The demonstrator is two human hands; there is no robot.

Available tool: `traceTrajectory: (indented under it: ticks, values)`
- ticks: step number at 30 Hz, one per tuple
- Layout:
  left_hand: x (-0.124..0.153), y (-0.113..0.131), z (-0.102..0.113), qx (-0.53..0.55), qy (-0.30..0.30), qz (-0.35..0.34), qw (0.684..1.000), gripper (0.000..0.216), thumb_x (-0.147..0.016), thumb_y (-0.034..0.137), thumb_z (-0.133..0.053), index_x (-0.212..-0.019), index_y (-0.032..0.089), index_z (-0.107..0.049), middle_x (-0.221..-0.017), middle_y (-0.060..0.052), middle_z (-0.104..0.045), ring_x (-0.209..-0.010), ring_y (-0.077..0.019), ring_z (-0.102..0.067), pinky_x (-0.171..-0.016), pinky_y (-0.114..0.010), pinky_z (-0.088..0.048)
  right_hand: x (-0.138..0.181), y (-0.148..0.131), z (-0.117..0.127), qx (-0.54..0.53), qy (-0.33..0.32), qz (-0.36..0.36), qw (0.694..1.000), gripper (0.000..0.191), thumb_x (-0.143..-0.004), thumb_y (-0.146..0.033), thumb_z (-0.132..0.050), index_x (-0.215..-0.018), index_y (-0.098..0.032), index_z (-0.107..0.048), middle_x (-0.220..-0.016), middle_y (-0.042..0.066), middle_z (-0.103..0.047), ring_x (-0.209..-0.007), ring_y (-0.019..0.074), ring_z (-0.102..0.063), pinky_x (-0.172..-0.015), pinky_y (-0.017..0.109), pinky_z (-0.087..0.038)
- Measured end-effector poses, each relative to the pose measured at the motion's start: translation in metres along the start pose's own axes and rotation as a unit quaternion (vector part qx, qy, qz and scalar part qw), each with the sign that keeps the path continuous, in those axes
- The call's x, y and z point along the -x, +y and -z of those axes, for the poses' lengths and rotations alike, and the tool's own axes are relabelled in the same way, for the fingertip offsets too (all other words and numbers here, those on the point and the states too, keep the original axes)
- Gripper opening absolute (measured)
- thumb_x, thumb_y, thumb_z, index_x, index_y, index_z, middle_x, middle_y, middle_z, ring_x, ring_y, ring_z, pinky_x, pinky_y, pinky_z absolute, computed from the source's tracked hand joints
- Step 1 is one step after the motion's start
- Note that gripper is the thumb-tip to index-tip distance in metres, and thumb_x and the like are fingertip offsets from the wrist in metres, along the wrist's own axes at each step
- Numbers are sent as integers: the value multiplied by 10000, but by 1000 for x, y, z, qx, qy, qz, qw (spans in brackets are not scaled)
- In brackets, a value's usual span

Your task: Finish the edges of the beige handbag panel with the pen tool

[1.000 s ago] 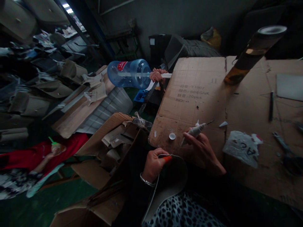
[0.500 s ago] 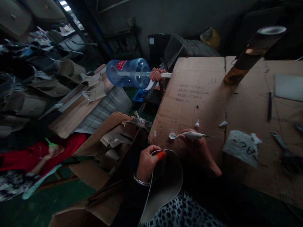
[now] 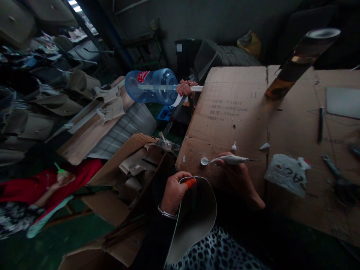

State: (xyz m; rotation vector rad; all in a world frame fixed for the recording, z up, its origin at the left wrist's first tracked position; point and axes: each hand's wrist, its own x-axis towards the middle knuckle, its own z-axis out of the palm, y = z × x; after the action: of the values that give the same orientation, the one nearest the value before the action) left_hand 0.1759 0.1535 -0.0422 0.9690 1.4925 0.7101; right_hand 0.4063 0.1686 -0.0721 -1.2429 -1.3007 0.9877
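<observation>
My left hand (image 3: pixel 174 193) pinches the upper edge of a curved, dark-faced panel (image 3: pixel 197 221) with a pale edge, which hangs over my lap. Orange wrapping covers one of its fingers, and a bracelet circles the wrist. In my right hand (image 3: pixel 237 174) is a slim white tool (image 3: pixel 232 160), held level, with a thin dark rod sticking out at its right end. Its narrow left tip lies at the rim of a small round white cap (image 3: pixel 204 161) on the table; whether they touch I cannot tell. Just beyond that hand stands a small white nozzle (image 3: pixel 234 145).
Cardboard (image 3: pixel 239 86) covers the table. On it are a plastic bag (image 3: pixel 287 174), scissors (image 3: pixel 341 183), a black pen-like stick (image 3: pixel 320 125) and a tall dark cylinder (image 3: pixel 298 63). Left are an open carton (image 3: pixel 112 210), a blue water bottle (image 3: pixel 152 86) and another person's hand (image 3: pixel 62 180).
The white tool has shifted slightly to the right, its tip still by the cap. My left hand keeps its hold on the panel, and the view has moved a little.
</observation>
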Motion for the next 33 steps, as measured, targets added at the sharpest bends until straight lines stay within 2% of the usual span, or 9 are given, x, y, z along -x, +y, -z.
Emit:
traceTrajectory:
  ticks: [3,5,10,20,27,33]
  values:
    - [0,3,1,-5,-4,-1,1000,201,-629,287,-817,-749,158,-721,-708,1,-695,-690,-141,-591,-677,-245,-449,3,-8,1,-99,12,-57,993,186,-921,-428,-654,-924,-244,-680,-823,-9,-663,-757,148,-604,-697,274,-473]
    - [0,3,1,-3,-10,6,1000,203,-630,287,-815,-756,160,-719,-714,0,-698,-690,-140,-591,-678,-246,-452,5,-13,0,-141,-9,-90,986,193,-914,-431,-663,-917,-239,-683,-761,-18,-651,-707,136,-592,-665,260,-470]
    - [1,2,2,4,-30,13,999,210,-639,284,-816,-771,161,-709,-734,-8,-703,-703,-146,-596,-685,-252,-460,9,-17,-8,-193,-84,-88,974,179,-896,-409,-693,-881,-231,-702,-784,-15,-639,-724,124,-593,-678,249,-480]
    - [1,2,2,25,-41,-4,999,203,-668,282,-813,-774,164,-686,-729,-6,-683,-695,-145,-582,-672,-253,-453,9,-16,-13,-168,-120,-98,973,198,-890,-417,-698,-872,-220,-692,-783,-17,-626,-736,124,-577,-686,261,-463]
    - [3,3,1,38,-79,7,996,216,-722,270,-787,-897,149,-754,-855,-60,-750,-801,-178,-644,-748,-266,-474,9,-20,-16,-163,-116,-109,974,250,-858,-457,-717,-886,-211,-687,-791,-1,-650,-734,141,-591,-662,276,-472]
    - [3,1,-1,47,-86,2,995,180,-716,270,-785,-849,153,-753,-768,-26,-713,-726,-149,-611,-696,-247,-444,8,-25,-15,-144,-130,-107,975,299,-857,-501,-700,-899,-206,-682,-781,7,-637,-731,154,-585,-662,289,-497]
